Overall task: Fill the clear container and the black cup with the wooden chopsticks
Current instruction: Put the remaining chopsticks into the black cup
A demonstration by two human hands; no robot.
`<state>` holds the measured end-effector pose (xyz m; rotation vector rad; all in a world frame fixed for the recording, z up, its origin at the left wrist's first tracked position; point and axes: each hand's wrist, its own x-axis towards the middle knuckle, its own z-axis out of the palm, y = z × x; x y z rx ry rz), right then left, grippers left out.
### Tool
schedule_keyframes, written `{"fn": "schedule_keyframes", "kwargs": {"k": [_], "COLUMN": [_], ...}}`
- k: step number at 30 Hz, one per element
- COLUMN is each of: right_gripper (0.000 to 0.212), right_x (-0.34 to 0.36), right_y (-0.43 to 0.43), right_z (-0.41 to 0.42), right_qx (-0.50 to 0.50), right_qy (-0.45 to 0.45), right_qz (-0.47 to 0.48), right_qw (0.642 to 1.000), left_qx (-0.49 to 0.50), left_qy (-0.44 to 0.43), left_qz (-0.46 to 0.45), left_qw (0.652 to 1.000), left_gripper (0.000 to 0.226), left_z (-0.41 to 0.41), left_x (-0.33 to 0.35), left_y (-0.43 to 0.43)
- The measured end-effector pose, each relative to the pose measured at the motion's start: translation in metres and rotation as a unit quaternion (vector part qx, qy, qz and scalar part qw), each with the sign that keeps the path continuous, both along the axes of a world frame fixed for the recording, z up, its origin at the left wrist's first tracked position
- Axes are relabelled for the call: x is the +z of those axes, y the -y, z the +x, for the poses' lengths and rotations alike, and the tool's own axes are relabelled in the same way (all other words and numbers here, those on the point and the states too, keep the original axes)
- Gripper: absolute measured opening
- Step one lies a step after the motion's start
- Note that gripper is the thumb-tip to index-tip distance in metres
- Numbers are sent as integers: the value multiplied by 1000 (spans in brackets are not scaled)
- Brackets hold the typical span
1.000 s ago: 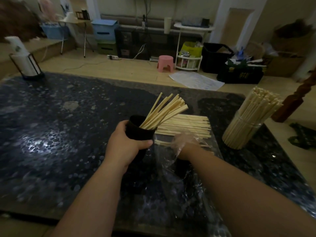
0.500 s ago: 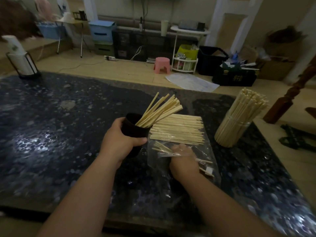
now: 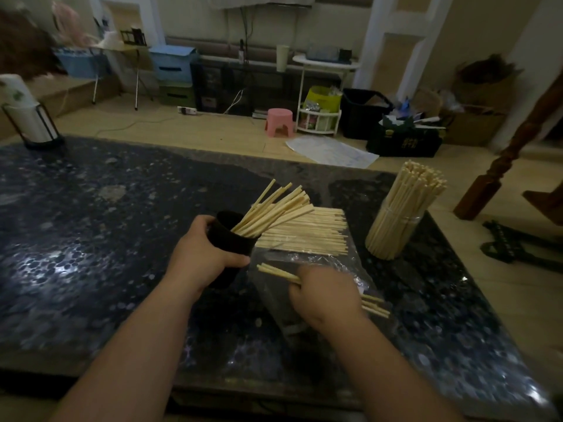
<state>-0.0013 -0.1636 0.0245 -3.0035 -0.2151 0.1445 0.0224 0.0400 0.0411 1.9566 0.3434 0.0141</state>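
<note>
While tipped rightward at mid-table, black cup (image 3: 227, 239): part-filled, wooden chopsticks (image 3: 274, 208) fanning from its mouth; left hand (image 3: 201, 254) wrapped round its wall. Right hand (image 3: 326, 290), just beside, curled round a small bundle (image 3: 275, 272). Risk, judged: the slant could spill the sticks, or bundle tips could catch the rim and scatter. Cup smooth, cylindrical; sticks thin, pale, square-ended. Crinkled plastic bag (image 3: 307, 260) beneath; loose row (image 3: 307, 236) behind. Clear container (image 3: 396, 229), far right, packed full. Table (image 3: 91, 223) dark, speckled, glossy.
</note>
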Motion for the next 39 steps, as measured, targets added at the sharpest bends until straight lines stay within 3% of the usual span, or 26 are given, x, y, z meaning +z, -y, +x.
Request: {"fn": "schedule_keyframes", "kwargs": {"k": [5, 7, 11, 15, 20, 23, 28, 32, 36, 39], "right_gripper": [26, 28, 33, 36, 31, 29, 25, 25, 17, 19], "right_x": [36, 38, 18, 10, 10, 15, 33, 51, 51, 44], "right_y": [-1, 1, 11, 19, 14, 15, 17, 14, 11, 13], "right_z": [-7, -5, 9, 20, 21, 23, 23, 18, 16, 20], "right_qx": [42, 47, 67, 66, 26, -14, -57, -87, -89, -89], "right_qy": [70, 152, 385, 475, 445, 420, 433, 274, 191, 211], "right_qz": [-25, -16, 70, 135, 283, 407, 468, 620, 623, 531], "right_qw": [996, 987, 918, 867, 849, 811, 768, 730, 753, 816], "left_qx": [10, 13, 0, -11, -26, -25, -39, -49, -64, -71], "left_qy": [-1, -2, -10, -12, -29, -33, -40, -38, -32, -26], "left_qz": [10, 18, 35, 57, 85, 100, 127, 131, 133, 133], "left_qw": [1000, 1000, 999, 998, 996, 994, 990, 989, 988, 988], "left_gripper": [98, 96, 94, 95, 96, 94, 96, 93, 92, 94], "left_z": [0, 1, 4, 4, 5, 6, 6, 5, 4, 4], "left_x": [-2, -4, -7, -8, -10, -12, -14, -12, -11, -12], "left_y": [-2, -3, -8, -10, -11, -9, -8, -7, -5, -4]}}
